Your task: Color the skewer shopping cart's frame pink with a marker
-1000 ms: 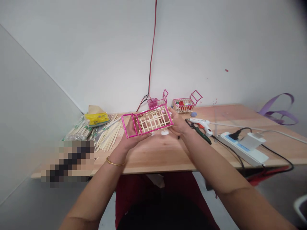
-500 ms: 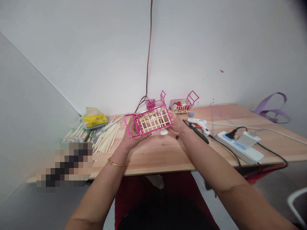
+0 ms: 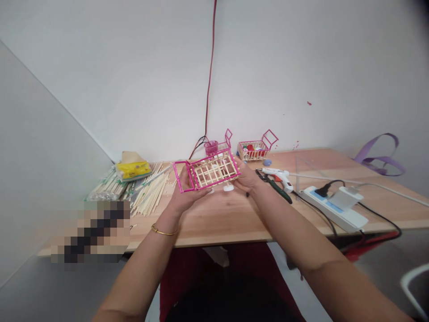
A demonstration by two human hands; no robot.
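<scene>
Between my two hands I hold a miniature shopping cart [image 3: 216, 171] made of pale sticks with pink edges, above the table. Its open basket faces me, and white round wheels [image 3: 228, 188] show under its lower side. My left hand [image 3: 186, 192] grips the handle end, thumb along the lower edge. My right hand [image 3: 246, 175] holds the opposite end, its fingers partly hidden behind the cart. A second small cart [image 3: 254, 151], filled with colourful round pieces, stands at the back of the table. Another pink-handled cart [image 3: 228, 139] is partly covered by the held one.
Loose sticks [image 3: 152, 192] and a yellow tissue pack [image 3: 134, 170] lie at left on the wooden table [image 3: 228, 219]. To the right are a glue gun [image 3: 279, 176], green-handled pliers [image 3: 281, 192], a power strip [image 3: 335, 210] with cables and a purple ribbon [image 3: 378, 156]. A pink cup [image 3: 211, 147] stands behind.
My hands keep the same hold on the cart, which has barely shifted. The whole view has moved very slightly.
</scene>
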